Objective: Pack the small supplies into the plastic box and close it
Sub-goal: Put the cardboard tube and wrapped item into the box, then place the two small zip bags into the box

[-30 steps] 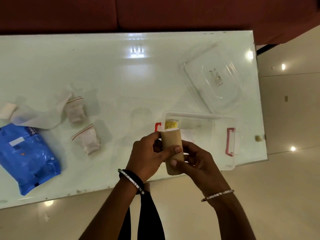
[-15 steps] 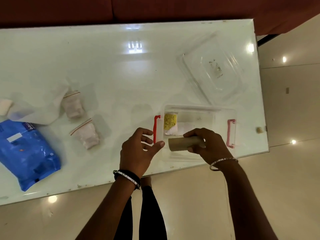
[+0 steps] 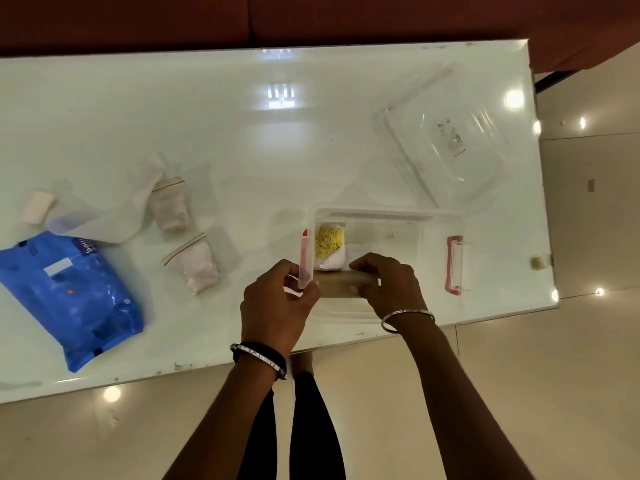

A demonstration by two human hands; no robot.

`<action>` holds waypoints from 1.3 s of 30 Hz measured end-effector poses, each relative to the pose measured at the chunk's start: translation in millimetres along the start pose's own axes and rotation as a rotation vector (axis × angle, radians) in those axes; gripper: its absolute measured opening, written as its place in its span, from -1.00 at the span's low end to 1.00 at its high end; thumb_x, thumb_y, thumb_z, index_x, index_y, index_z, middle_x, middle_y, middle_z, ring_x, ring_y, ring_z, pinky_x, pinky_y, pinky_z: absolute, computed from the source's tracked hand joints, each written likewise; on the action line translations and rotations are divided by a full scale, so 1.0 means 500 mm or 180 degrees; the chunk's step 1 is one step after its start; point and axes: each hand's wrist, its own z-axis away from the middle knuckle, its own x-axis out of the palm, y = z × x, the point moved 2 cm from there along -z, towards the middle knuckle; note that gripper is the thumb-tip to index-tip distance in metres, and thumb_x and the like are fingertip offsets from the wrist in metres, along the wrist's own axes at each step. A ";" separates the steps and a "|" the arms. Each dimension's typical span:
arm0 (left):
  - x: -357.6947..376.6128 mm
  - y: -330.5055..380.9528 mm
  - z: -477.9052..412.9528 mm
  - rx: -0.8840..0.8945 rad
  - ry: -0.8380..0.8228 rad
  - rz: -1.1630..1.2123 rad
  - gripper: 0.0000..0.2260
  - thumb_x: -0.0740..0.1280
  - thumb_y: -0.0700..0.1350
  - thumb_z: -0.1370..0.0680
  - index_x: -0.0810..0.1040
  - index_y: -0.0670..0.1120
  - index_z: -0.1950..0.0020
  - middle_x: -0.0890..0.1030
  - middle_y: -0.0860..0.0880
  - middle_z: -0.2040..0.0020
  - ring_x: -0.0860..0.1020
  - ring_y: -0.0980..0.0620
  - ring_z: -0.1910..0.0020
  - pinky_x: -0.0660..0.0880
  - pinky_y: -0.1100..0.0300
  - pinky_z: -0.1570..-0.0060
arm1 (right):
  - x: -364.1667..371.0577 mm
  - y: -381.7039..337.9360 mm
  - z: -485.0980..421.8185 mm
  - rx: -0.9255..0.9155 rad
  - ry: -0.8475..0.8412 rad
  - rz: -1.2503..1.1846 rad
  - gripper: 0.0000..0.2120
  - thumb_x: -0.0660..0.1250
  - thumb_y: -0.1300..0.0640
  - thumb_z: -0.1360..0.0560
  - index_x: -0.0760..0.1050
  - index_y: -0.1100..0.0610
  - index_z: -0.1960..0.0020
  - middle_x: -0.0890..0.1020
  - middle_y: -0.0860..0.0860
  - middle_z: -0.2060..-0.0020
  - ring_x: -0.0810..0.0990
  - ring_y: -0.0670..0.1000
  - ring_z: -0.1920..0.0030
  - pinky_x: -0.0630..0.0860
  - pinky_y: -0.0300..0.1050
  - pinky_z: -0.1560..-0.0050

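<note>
Now the brown cardboard tube (image 3: 341, 285), upright between both hands a second ago, lies sideways at the near wall of the clear plastic box (image 3: 388, 216). The right hand (image 3: 388, 285) grips it; the left hand (image 3: 277, 306) seems to pinch the box's red-latched end. Two small zip bags (image 3: 194, 265) and the clear lid (image 3: 446, 140) wait outside.

Table top (image 3: 242, 140): glass-like, glossy, ceiling lights mirrored. Plastic box (image 3: 436, 230) near table's front edge: clear, smooth plastic; red plastic latches at both ends. Lid (image 3: 446, 147) behind box: clear, shiny plastic. Tube (image 3: 341, 287) inside box: brown cardboard, matt. Yellow paper label (image 3: 329, 241) seen on white packet inside box. Two zip bags (image 3: 171, 206) left of box: thin clear film. Blue pack (image 3: 69, 292) further left: glossy, crinkled plastic wrap. Floor: polished.
</note>
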 end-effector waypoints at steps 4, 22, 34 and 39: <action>-0.037 -0.025 0.003 -0.0154 -0.0024 0.0316 -0.79 0.46 0.10 -0.43 0.57 0.04 0.05 0.66 0.04 0.24 0.68 0.01 0.31 0.65 -0.05 0.20 | 0.028 -0.031 0.007 -0.0013 0.0006 0.0513 -0.66 0.47 0.21 -0.43 0.61 0.01 -0.18 0.69 0.00 -0.11 0.63 0.09 -0.12 0.52 -0.09 -0.09; -0.155 -0.203 -0.087 -0.1635 0.1302 0.0738 -0.46 0.49 0.20 -0.35 0.51 -0.11 -0.16 0.66 -0.11 -0.07 0.59 -0.13 -0.09 0.37 0.17 0.09 | 0.110 -0.316 0.065 -0.1607 0.1147 -0.0449 -0.84 0.38 0.33 -0.46 0.65 0.12 0.06 0.70 -0.05 0.16 0.65 -0.08 0.19 0.58 -0.27 0.17; -0.209 -0.269 -0.064 -0.1237 0.1121 0.1030 -0.62 0.52 0.17 -0.32 0.59 -0.09 0.08 0.63 0.05 0.26 0.63 0.04 0.25 0.48 0.27 0.30 | 0.250 -0.447 -0.088 -0.0604 0.0238 -0.0551 -0.58 0.41 0.01 -0.51 0.46 0.12 -0.31 0.64 0.07 -0.12 0.64 0.08 -0.10 0.55 0.04 -0.17; -0.241 -0.303 -0.030 -0.1218 0.0995 0.1722 -0.80 0.53 0.02 -0.35 0.55 0.04 0.16 0.67 0.06 0.17 0.67 0.17 0.29 0.65 0.13 0.25 | 0.306 -0.485 -0.152 -0.0300 0.0236 -0.0493 -0.38 0.49 -0.05 -0.42 0.36 0.13 -0.37 0.59 0.12 -0.21 0.58 0.14 -0.20 0.49 -0.02 -0.16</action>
